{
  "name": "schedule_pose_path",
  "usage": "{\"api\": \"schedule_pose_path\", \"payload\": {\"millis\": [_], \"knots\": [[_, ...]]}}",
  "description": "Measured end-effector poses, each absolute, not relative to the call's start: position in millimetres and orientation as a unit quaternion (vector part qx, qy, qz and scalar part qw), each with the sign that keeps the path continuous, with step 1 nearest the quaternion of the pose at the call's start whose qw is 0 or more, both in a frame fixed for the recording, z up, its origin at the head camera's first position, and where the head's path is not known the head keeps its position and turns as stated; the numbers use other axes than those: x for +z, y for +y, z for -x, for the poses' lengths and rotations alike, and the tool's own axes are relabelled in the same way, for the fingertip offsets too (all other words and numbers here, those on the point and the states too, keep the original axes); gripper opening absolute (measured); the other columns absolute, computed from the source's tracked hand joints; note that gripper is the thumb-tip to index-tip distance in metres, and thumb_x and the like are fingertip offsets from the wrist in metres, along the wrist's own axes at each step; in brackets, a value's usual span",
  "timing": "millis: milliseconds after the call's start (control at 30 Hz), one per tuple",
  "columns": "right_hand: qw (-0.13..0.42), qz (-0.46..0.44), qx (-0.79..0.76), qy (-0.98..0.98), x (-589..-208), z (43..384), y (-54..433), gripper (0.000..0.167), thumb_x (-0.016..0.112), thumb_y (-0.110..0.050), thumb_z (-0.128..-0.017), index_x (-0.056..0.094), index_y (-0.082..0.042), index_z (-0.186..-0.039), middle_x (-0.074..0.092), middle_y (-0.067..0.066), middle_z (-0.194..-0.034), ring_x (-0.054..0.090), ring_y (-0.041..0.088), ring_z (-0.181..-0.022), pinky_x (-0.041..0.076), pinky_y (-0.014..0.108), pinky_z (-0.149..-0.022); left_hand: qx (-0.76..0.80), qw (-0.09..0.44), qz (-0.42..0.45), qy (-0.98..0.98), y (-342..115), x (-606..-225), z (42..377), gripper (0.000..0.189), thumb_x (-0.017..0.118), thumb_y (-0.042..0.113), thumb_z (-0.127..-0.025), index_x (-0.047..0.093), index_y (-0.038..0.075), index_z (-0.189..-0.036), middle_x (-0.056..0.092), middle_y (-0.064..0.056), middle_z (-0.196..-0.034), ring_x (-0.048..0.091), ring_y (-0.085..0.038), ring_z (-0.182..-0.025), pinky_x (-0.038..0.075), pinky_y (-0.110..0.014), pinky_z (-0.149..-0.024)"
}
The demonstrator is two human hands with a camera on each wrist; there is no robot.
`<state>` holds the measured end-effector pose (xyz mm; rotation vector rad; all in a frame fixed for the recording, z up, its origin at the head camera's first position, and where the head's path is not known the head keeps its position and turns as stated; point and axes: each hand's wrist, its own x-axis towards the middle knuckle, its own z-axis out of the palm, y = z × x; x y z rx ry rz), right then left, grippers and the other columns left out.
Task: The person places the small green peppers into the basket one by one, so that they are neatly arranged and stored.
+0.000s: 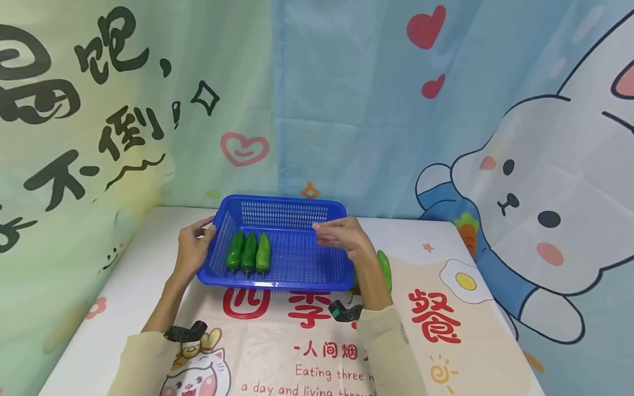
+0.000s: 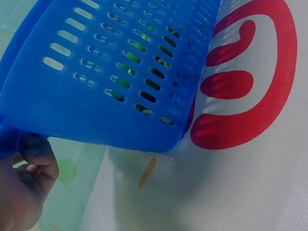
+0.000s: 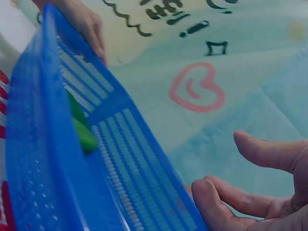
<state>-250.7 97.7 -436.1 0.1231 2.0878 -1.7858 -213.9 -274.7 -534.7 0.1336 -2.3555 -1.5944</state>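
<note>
A blue plastic basket (image 1: pixel 292 285) with slotted walls is in the middle of the head view. Three green peppers (image 1: pixel 249 253) lie side by side in its left half. My left hand (image 1: pixel 193 248) grips the basket's left rim; in the left wrist view the curled fingers (image 2: pixel 41 161) hold that rim from outside. Over the basket's right end is my right hand (image 1: pixel 344 235), its fingers extended and the thumb apart. Nothing lies between that thumb and the fingers (image 3: pixel 240 197) in the right wrist view.
More green peppers (image 1: pixel 384 269) are on the table to the right of the basket, partly hidden by my right forearm. A printed cloth (image 1: pixel 307 341) covers the white table (image 1: pixel 124 258). Behind hangs a cartoon curtain (image 1: pixel 327 110), close to the table's back edge.
</note>
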Motion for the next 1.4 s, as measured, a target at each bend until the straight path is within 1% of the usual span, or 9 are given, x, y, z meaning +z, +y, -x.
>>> {"api": "schedule_pose_path", "payload": {"millis": [233,467,700,867,933,1100,1200,1267,1400], "knots": [[0.183,-0.052,-0.640,0.745,-428.8,253.6,130.4,0.058,0.079,-0.021,-0.101,0.060,0.013,-0.145,0.066,0.030,-0.147,0.080,0.017,-0.103,0.059,0.043,-0.107,-0.558,0.153,-0.046,-0.814,-276.2,-536.2,214.8,0.042,0.059,0.015,-0.112,0.062,-0.006,-0.148,0.072,-0.036,-0.103,0.064,0.004,-0.061,0.052,-0.015,-0.056],[0.183,-0.074,-0.628,0.753,-433.7,251.6,161.7,0.065,0.078,-0.023,-0.102,0.055,0.016,-0.148,0.064,0.033,-0.147,0.078,0.029,-0.119,0.060,0.040,-0.104,-0.553,0.153,-0.056,-0.817,-277.0,-539.0,209.4,0.040,0.059,0.012,-0.112,0.064,-0.005,-0.147,0.072,-0.035,-0.102,0.063,0.003,-0.061,0.052,-0.016,-0.057],[0.169,-0.117,-0.621,0.756,-441.6,247.3,193.1,0.072,0.078,-0.026,-0.102,0.049,0.015,-0.154,0.058,0.032,-0.156,0.077,0.011,-0.102,0.055,0.040,-0.108,-0.545,0.158,-0.059,-0.821,-280.6,-536.4,210.6,0.039,0.060,0.012,-0.111,0.065,-0.005,-0.146,0.071,-0.033,-0.100,0.062,0.002,-0.061,0.051,-0.015,-0.057],[0.162,-0.154,-0.606,0.763,-448.7,246.0,209.3,0.074,0.080,-0.032,-0.101,0.051,0.011,-0.154,0.061,0.027,-0.153,0.080,0.020,-0.113,0.048,0.047,-0.119,-0.539,0.161,-0.052,-0.825,-285.8,-531.8,214.6,0.041,0.059,0.014,-0.112,0.064,-0.006,-0.147,0.072,-0.035,-0.103,0.064,0.003,-0.062,0.052,-0.015,-0.058],[0.158,-0.170,-0.606,0.761,-451.3,245.2,213.8,0.073,0.080,-0.032,-0.101,0.053,0.010,-0.153,0.065,0.025,-0.150,0.081,0.020,-0.111,0.046,0.049,-0.122,-0.541,0.160,-0.046,-0.824,-287.6,-529.3,216.2,0.042,0.059,0.015,-0.112,0.063,-0.006,-0.148,0.072,-0.036,-0.105,0.065,0.003,-0.062,0.052,-0.015,-0.057],[0.143,-0.190,-0.591,0.771,-462.5,241.5,223.2,0.069,0.082,-0.030,-0.099,0.057,0.011,-0.149,0.079,0.019,-0.128,0.082,0.013,-0.094,0.054,0.046,-0.116,-0.546,0.156,-0.047,-0.822,-288.7,-526.9,217.0,0.041,0.059,0.013,-0.112,0.063,-0.006,-0.148,0.072,-0.037,-0.105,0.066,0.002,-0.062,0.053,-0.016,-0.057],[0.132,-0.201,-0.572,0.784,-469.3,238.6,231.5,0.069,0.082,-0.033,-0.099,0.060,0.010,-0.148,0.079,0.021,-0.128,0.083,0.019,-0.101,0.054,0.048,-0.116,-0.548,0.156,-0.051,-0.820,-284.8,-529.4,217.9,0.040,0.058,0.013,-0.112,0.064,-0.006,-0.147,0.072,-0.037,-0.104,0.065,0.001,-0.063,0.053,-0.016,-0.057],[0.127,-0.215,-0.559,0.791,-471.9,235.5,237.0,0.070,0.082,-0.036,-0.099,0.060,0.009,-0.149,0.072,0.023,-0.139,0.082,0.024,-0.110,0.046,0.055,-0.123,-0.550,0.155,-0.053,-0.819,-280.8,-532.0,218.1,0.040,0.058,0.012,-0.112,0.065,-0.005,-0.147,0.072,-0.036,-0.104,0.065,0.001,-0.063,0.053,-0.016,-0.058],[0.123,-0.237,-0.545,0.795,-478.0,229.2,248.9,0.069,0.082,-0.035,-0.099,0.061,0.010,-0.147,0.074,0.024,-0.135,0.080,0.031,-0.116,0.035,0.063,-0.128,-0.547,0.149,-0.057,-0.822,-274.6,-538.2,216.4,0.039,0.059,0.010,-0.111,0.065,-0.006,-0.146,0.072,-0.033,-0.100,0.064,0.000,-0.062,0.053,-0.016,-0.058]]}}
